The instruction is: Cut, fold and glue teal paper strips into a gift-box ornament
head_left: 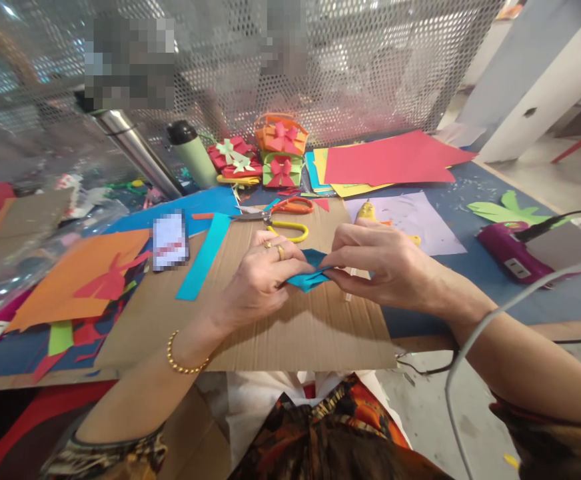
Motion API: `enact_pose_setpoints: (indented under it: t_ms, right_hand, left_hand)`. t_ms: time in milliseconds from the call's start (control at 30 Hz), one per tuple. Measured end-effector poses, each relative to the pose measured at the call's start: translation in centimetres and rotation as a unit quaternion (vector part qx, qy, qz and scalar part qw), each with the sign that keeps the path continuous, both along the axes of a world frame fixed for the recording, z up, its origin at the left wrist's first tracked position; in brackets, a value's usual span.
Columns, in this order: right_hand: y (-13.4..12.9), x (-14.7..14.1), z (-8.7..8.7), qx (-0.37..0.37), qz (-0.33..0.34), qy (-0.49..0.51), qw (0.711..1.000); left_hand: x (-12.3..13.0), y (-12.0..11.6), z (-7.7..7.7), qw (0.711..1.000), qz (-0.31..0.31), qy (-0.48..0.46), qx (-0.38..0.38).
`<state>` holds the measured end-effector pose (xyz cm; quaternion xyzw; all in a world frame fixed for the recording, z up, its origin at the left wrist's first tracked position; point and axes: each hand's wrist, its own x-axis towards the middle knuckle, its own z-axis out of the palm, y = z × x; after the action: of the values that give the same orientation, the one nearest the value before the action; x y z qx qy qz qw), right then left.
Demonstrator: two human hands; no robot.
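A small folded piece of blue paper (309, 279) is held above the cardboard sheet (310, 333), between both hands. My left hand (265, 273) pinches its left side, with rings on the fingers. On the other side, my right hand (378, 263) grips the right edge between thumb and fingers. A flat blue paper strip (204, 257) lies on the cardboard to the left. Just beyond my hands are scissors (275, 215) with an orange and a yellow handle. A yellow glue gun (367, 211) sits partly hidden behind my right hand.
Red paper sheets (395, 159) are stacked at the back right. Finished paper boxes with bows (281, 172), a green bottle (192, 153) and a steel flask (133, 147) stand at the back. A purple power strip (513, 252) is right, its grey cable (505, 303) crossing my right forearm.
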<state>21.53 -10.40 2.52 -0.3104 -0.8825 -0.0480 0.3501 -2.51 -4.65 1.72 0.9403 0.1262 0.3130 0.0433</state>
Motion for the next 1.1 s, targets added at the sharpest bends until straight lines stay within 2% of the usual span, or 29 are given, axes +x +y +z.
enact_pose_setpoints:
  t_ms: [167,367,600,933,1100]
  right_hand:
    - [-0.04,0.13,0.04,0.027,-0.006,-0.026,0.999]
    - [-0.19,-0.02,0.03,0.03,-0.022,-0.062,0.997]
    - [0.09,-0.42,-0.3,0.069,-0.02,-0.051,0.996]
    - [-0.02,-0.35,-0.26,0.083,-0.02,-0.064,0.994]
    - [-0.19,-0.56,-0.12,0.085,-0.023,-0.065,0.994]
  left_hand:
    - [0.11,-0.15,0.04,1.0,-0.012,-0.007,0.0]
    - [0.11,-0.34,0.13,1.0,0.006,0.016,0.018]
    - [0.14,-0.41,0.1,0.999,0.008,0.027,0.025]
    - [-0.32,-0.4,0.76,0.998,-0.022,0.045,-0.049]
    - [-0.14,-0.64,0.55,0.997,-0.023,0.006,-0.071]
